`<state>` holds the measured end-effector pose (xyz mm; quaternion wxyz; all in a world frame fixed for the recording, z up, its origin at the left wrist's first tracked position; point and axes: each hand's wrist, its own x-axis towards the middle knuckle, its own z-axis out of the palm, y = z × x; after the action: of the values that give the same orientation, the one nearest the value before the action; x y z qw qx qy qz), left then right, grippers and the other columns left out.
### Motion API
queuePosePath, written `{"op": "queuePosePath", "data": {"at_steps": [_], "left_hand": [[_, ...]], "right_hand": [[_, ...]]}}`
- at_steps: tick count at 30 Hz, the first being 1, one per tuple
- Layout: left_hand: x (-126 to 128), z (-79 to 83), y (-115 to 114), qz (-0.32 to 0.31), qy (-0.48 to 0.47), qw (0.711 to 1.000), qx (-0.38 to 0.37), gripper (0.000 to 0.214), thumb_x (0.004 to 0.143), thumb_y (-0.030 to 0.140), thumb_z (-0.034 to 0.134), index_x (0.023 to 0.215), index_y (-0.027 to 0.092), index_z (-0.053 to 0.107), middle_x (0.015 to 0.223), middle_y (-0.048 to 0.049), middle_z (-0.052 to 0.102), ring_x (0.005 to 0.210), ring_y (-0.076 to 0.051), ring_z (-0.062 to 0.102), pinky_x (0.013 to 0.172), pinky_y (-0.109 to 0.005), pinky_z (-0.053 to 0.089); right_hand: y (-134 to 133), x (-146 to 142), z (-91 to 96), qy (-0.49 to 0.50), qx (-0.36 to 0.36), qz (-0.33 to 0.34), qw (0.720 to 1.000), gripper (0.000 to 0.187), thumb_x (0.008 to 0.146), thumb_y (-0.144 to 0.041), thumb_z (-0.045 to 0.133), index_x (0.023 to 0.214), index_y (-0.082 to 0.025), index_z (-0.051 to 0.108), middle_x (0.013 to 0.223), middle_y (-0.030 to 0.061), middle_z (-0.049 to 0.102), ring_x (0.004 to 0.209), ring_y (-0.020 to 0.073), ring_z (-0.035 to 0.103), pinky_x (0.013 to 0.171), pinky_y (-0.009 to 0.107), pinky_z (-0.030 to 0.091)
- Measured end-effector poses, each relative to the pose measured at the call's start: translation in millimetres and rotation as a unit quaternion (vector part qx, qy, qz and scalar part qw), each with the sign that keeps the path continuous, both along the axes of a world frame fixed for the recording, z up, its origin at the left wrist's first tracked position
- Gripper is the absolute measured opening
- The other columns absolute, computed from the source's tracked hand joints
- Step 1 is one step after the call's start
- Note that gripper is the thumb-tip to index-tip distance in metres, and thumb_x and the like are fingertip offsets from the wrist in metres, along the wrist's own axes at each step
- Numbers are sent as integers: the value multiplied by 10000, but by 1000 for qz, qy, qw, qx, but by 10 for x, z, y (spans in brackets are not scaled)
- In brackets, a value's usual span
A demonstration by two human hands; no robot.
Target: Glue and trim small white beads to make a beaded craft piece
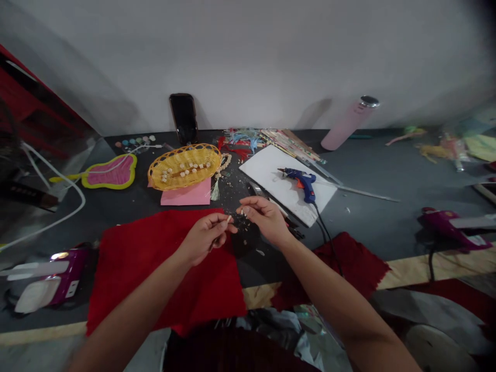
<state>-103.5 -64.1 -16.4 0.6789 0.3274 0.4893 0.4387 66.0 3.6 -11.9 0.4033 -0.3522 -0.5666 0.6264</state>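
Observation:
My left hand (205,235) is closed above the red cloth (166,258), its fingertips pinching a small pale piece (229,219). Close by on the right, the fingers of my right hand (269,219) are pinched together on another small whitish piece (242,211). Both pieces are too small to name for certain. Dark scraps and pale crumbs lie on the table under the fingertips. Beyond my hands, a yellow woven basket (186,178) holds several small pale beads. A beaded string with a light tassel (215,190) lies beside it.
A blue glue gun (302,181) rests on a white board (267,168), its cord running toward the table's front edge. A phone (184,118) leans on the wall. A pink bottle (346,126) stands at the back right. Purple devices (70,271) sit at both sides.

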Motion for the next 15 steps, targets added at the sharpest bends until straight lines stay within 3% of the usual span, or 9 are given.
{"op": "queuePosePath", "data": {"at_steps": [4, 10, 15], "left_hand": [[169, 15, 57, 13, -20, 1000, 3, 271, 768, 365, 612, 906, 137, 564, 791, -64, 653, 430, -15, 399, 395, -146, 218], [287, 35, 97, 63, -36, 997, 5, 267, 744, 358, 641, 872, 132, 579, 779, -61, 653, 445, -27, 430, 407, -153, 268], [327, 49, 92, 72, -38, 997, 11, 295, 720, 376, 660, 870, 130, 596, 789, -65, 656, 430, -29, 438, 392, -160, 253]], "right_hand": [[-26, -10, -43, -7, 29, 0, 1000, 242, 790, -283, 594, 1012, -188, 600, 856, 26, 692, 776, 129, 643, 746, 272, 492], [-32, 8, -79, -27, 82, -36, 996, 232, 810, -265, 571, 1029, -199, 616, 897, 35, 687, 826, 149, 649, 766, 284, 509], [-52, -8, -105, -1, 61, -39, 997, 256, 820, -267, 565, 1064, -199, 604, 889, 38, 691, 792, 148, 653, 737, 287, 524]]}}
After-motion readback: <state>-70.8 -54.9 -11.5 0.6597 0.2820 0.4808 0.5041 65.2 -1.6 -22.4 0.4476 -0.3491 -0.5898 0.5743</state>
